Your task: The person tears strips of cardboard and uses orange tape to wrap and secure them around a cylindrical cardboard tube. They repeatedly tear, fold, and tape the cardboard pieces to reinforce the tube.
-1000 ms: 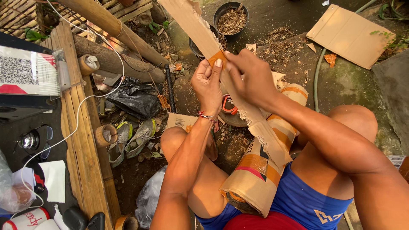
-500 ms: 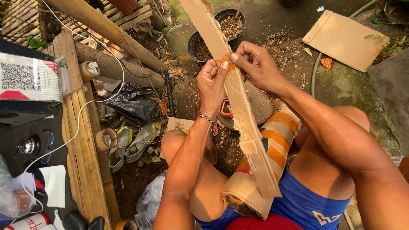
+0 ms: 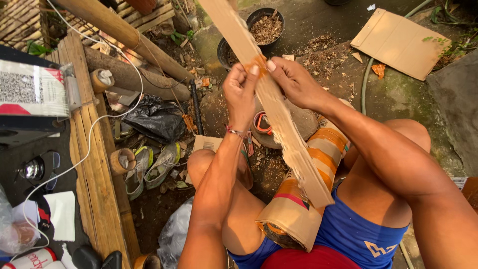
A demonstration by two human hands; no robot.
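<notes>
I hold a long tan cardboard strip (image 3: pixel 279 114) that slants from the top centre down to my lap. My left hand (image 3: pixel 240 90) pinches it from the left, fingers on a patch of orange tape (image 3: pixel 257 63) stuck to the strip. My right hand (image 3: pixel 294 82) grips the strip from the right at the same spot, thumb next to the tape. Under the strip, a folded cardboard bundle (image 3: pixel 298 199) wrapped in orange tape lies across my thighs. The strip's right edge is ragged and torn.
A bamboo bench (image 3: pixel 94 164) runs along the left with a white cable, boxes and bags on it. Shoes (image 3: pixel 152 167) and a black bag (image 3: pixel 157 119) lie on the ground. A black pot (image 3: pixel 266 22) of soil and a flat cardboard sheet (image 3: pixel 396 42) are farther off.
Both hands and the strip have risen a little and the strip now stands steeper. The fingers have closed in on the orange tape patch.
</notes>
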